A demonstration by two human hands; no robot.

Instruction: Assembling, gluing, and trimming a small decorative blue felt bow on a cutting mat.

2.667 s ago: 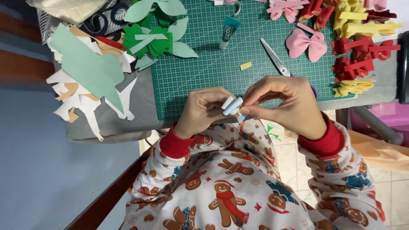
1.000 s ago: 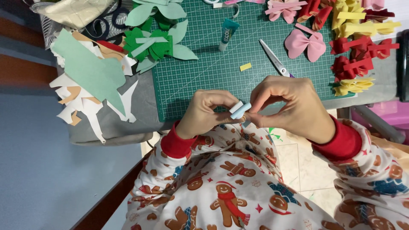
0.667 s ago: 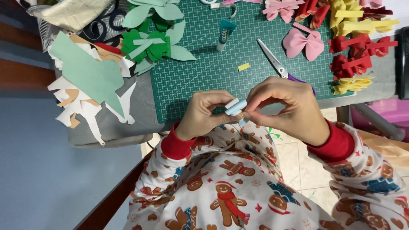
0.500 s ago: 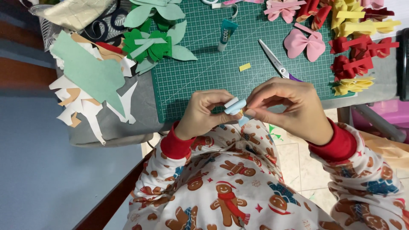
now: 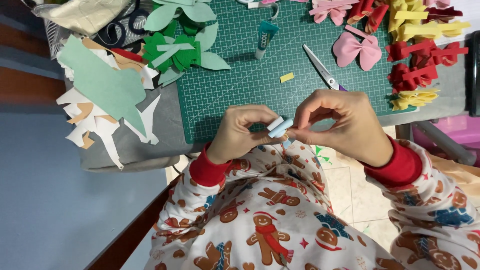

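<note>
A green cutting mat [image 5: 240, 95] covers the middle of my counter [image 5: 150, 145], with paper scraps at its left edge and finished foam bows, among them a pink bow [image 5: 357, 50], toward the right corner. Scissors [image 5: 322, 72] and a glue tube [image 5: 265, 39] lie on the mat. Over the counter's near edge, my left hand [image 5: 240, 132] and right hand [image 5: 342, 125] both pinch a small light-blue foam strip [image 5: 279, 127], rolled between the fingertips. I judge that steady, even pressure and aligned edges matter most while the fold sets.
</note>
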